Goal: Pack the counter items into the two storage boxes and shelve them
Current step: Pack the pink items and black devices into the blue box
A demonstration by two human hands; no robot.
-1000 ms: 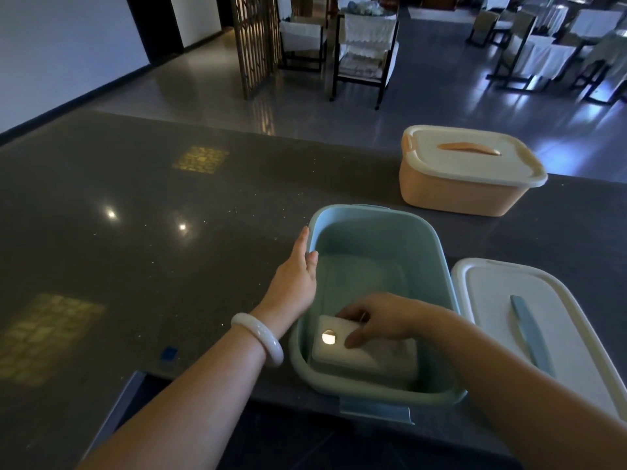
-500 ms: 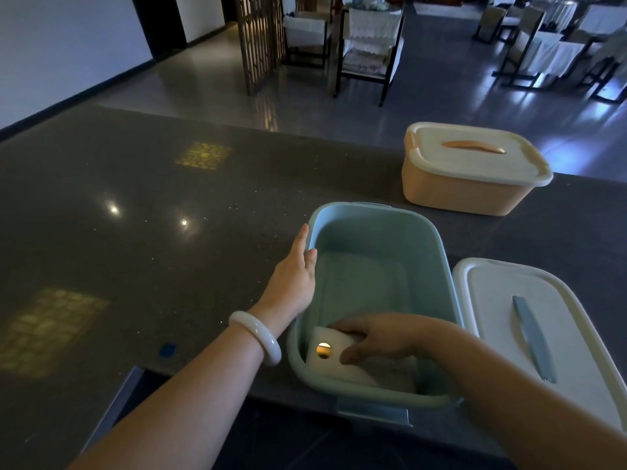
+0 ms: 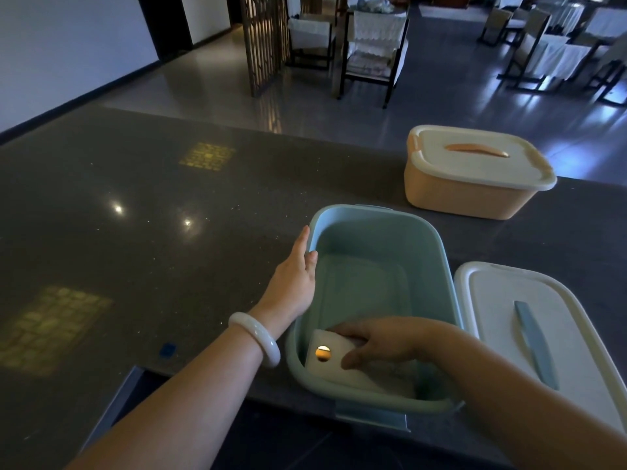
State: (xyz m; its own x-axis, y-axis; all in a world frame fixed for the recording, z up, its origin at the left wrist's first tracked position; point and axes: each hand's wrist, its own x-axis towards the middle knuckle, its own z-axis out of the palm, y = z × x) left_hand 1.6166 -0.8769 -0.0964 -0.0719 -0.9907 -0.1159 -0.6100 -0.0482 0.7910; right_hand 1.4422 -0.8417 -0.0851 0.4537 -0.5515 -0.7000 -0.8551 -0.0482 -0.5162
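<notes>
An open light-blue storage box (image 3: 437, 266) sits at the near edge of the dark counter (image 3: 135, 232). Inside it, at the near left corner, lies a white flat pack (image 3: 342, 371) with a round amber spot. My right hand (image 3: 376, 340) is down in the box with its fingers on the pack. My left hand (image 3: 295, 276) rests flat against the outside of the box's left wall. The box's white lid (image 3: 502, 320) with a blue handle lies on the counter to the right. An orange storage box (image 3: 471, 191) with its lid on stands further back.
A white bangle (image 3: 254, 337) is on my left wrist. A small blue mark (image 3: 167, 350) sits near the counter's front edge. Beyond the counter is a hall floor with chairs (image 3: 371, 52), a wooden screen (image 3: 264, 39) and covered tables.
My right hand has slid the white pack toward the near left corner of the blue box. My left hand has stayed against the box's wall.
</notes>
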